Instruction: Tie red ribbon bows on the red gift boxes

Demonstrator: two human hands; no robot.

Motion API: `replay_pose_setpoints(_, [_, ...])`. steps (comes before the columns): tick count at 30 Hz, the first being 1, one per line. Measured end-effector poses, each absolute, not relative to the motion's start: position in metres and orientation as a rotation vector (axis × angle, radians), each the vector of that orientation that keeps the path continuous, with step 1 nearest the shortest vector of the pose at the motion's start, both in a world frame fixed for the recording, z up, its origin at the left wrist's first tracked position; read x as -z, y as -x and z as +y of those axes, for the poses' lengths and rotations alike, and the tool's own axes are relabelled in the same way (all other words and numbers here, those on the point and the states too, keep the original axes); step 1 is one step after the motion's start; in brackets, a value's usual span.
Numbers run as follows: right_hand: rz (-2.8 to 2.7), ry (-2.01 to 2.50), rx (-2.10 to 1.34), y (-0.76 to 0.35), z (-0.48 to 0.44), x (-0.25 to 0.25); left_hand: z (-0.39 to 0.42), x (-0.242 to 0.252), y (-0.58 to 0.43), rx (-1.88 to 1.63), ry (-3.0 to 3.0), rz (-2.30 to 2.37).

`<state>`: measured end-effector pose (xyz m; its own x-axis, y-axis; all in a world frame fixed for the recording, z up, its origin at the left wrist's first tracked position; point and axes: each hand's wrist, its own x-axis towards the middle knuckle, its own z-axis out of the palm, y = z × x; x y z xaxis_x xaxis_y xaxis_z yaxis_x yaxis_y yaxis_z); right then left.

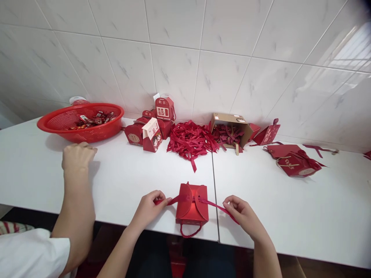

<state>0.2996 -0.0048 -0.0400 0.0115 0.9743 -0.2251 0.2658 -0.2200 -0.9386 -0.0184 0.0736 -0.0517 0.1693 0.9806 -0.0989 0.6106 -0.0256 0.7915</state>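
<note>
A small red gift box [191, 204] with rounded flaps and a cord handle stands at the near edge of the white table [290, 208]. A red ribbon [216, 205] runs across its top. My left hand [150, 207] pinches the ribbon's left end just beside the box. My right hand [243, 213] pinches the right end, pulled out to the side and lower. Both hands are closed on the ribbon, one on each side of the box.
Another person's closed hand [77, 155] rests on the table at left, near a red basket [81, 122] of sweets. At the back lie finished red boxes [152, 127], a heap of red ribbons [189, 139], a cardboard box [230, 129] and flat red boxes [294, 159].
</note>
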Motion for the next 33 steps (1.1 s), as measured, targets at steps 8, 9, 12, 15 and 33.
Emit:
replay_pose_setpoints(8, [-1.459,1.549,-1.144,-0.311,-0.009,0.03,0.079,0.046,0.044,-0.687,-1.738,1.641])
replay_pose_setpoints(9, [-1.471,1.557,-1.153,-0.312,-0.01,0.027,0.08,0.043,0.046,-0.71,-1.728,1.613])
replay_pose_setpoints(12, [-1.423,1.571,-1.13,-0.312,-0.01,0.022,0.081,0.032,0.049,-0.836,-1.626,1.524])
replay_pose_setpoints(15, [-1.325,1.483,-1.118,-0.31,-0.007,0.021,0.082,0.018,0.049,-0.954,-1.41,1.41])
replay_pose_setpoints(33, [-1.243,1.51,-1.005,-0.292,-0.003,0.061,0.08,0.041,0.038,-0.771,-1.507,1.618])
